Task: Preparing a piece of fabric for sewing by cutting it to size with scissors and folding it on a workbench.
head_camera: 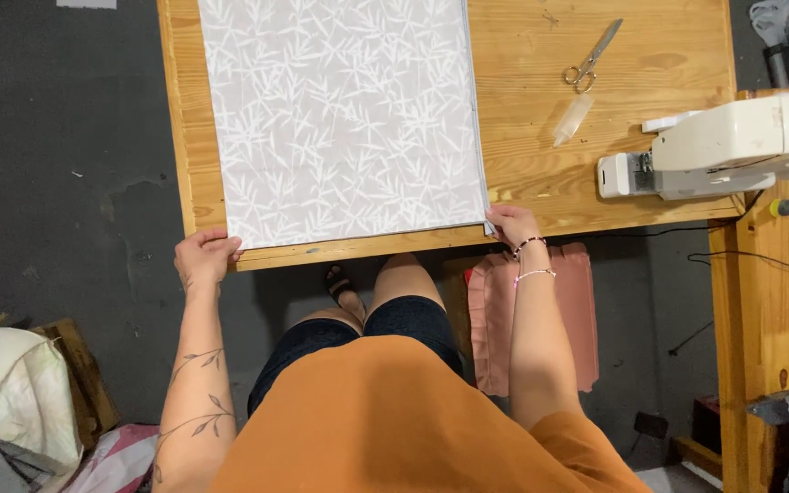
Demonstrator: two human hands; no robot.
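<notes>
A grey fabric (344,119) printed with white leaves lies flat on a wooden table (541,183). My left hand (205,256) pinches the fabric's near left corner at the table's front edge. My right hand (515,226), with beaded bracelets at the wrist, pinches the near right corner. Both corners sit close to the table's front edge.
Scissors (593,57) and a small clear bottle (573,120) lie on the table right of the fabric. A white sewing machine (732,146) stands at the right. Pink folded cloth (504,310) hangs below the table. More fabric (20,402) is piled on the dark floor at left.
</notes>
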